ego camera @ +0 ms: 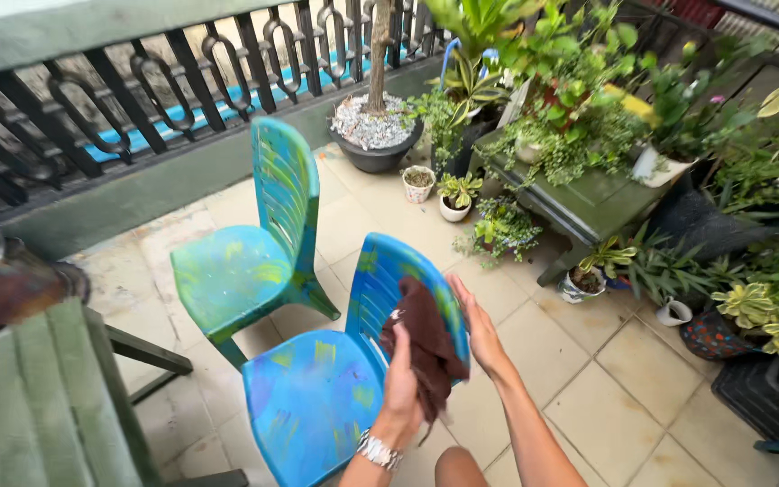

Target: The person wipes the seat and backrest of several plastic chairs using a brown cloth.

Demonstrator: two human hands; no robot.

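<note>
The left hand (401, 372), a metal watch (378, 449) at its wrist, grips a dark brown cloth (424, 341) with the fingers curled shut around its upper fold; the rest of the cloth hangs loose below the grip. The cloth is held against the front of the backrest of the near blue plastic chair (326, 397), whose seat is streaked with green and yellow paint. The right hand (473, 323) rests on the right edge of that backrest, palm flat, fingers extended and pressed together, holding nothing. A second painted chair (250, 257), greener in tone, stands just beyond and to the left, apart from the first. Both stand on a pale tiled floor (624, 379). A dark iron railing (182, 81) closes the far side. Potted plants (552, 117) crowd a green bench (588, 203) at right, with small white pots (435, 194) on the tiles near it.
</note>
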